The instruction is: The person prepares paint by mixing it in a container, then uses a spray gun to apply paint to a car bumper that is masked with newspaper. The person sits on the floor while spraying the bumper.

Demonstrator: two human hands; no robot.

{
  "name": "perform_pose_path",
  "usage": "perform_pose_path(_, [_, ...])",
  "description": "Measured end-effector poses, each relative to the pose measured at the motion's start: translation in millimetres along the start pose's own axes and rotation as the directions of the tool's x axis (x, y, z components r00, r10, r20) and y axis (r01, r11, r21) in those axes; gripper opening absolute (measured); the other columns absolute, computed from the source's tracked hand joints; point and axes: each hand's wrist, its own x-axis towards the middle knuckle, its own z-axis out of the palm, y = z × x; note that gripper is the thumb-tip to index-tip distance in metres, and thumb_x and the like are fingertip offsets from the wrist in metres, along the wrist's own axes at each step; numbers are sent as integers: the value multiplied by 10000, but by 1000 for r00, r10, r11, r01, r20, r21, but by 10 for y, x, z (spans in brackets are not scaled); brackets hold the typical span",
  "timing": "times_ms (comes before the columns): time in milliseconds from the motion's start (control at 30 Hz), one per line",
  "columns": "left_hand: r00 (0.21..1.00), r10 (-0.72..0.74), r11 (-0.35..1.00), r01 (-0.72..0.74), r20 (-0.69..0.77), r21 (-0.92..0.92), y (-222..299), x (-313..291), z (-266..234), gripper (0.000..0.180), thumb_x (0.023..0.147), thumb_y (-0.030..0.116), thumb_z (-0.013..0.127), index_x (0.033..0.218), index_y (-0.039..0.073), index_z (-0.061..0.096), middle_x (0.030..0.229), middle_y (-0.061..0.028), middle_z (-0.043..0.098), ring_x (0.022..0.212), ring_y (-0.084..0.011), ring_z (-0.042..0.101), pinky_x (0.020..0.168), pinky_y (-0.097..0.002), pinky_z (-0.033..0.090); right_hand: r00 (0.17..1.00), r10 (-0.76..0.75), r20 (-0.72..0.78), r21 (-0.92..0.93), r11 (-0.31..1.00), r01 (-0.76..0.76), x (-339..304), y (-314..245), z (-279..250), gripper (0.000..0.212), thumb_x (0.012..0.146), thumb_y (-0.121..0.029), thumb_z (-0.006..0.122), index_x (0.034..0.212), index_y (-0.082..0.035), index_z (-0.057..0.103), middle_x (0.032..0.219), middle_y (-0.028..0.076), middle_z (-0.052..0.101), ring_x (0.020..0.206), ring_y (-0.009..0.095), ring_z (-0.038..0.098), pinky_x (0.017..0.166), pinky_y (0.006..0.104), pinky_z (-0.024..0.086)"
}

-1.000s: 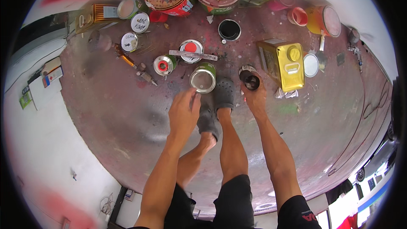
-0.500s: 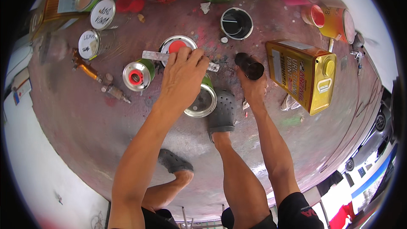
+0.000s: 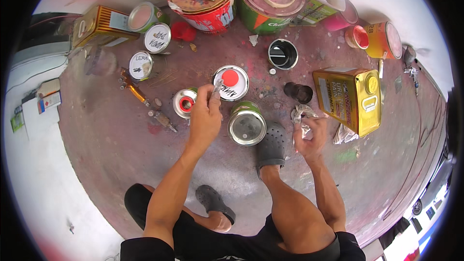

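Note:
My left hand is closed round a flat, paint-stained stir stick, held over the edge of a white-lidded can with a red spot. Below that stands a green tin with a metal top, and to the left a small can with a red spout. My right hand has its thumb and fingers closed on a crumpled white rag near the floor; some fingertips are hidden. A dark cup lies tilted just beyond the rag. Farther back is an open can of black paint.
A gold rectangular thinner can stands right of my right hand, with another rag beside it. Large paint buckets line the wall. A spray gun lies at left. My grey clog is beside the green tin.
My right hand has let go of the dark cup and come back to the white rag. My left hand still holds the stick, now turned more upright. The view has shifted.

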Motion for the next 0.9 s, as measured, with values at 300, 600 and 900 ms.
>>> perform_pose_path(300, [967,-253,921,237,-11,-308,-317,-57,21,284,1155,225,558,1337,9,528,885,-79,666,540,-131,616,446,-287,467,851,-312,422,-33,933,358,1621,-860,1015,448,876,-193,853,1277,-48,712,1154,88,688,1035,300,652,857,425,550])
perform_pose_path(600, [962,-266,892,269,58,-364,-334,-114,-31,295,1149,185,539,1373,-4,504,876,-104,676,538,-152,650,448,-304,514,849,-112,517,14,992,122,1710,-901,1276,469,784,-208,879,1151,8,683,1134,197,657,1061,412,690,904,509,577])
perform_pose_path(900, [952,-281,883,305,118,-357,-283,-274,-109,286,1141,164,534,1368,-7,499,881,-108,675,569,-160,665,461,-302,522,1000,1,-5,-256,967,-2,2976,-527,826,464,853,-317,845,1181,-24,698,1174,208,690,1032,411,724,880,508,600])
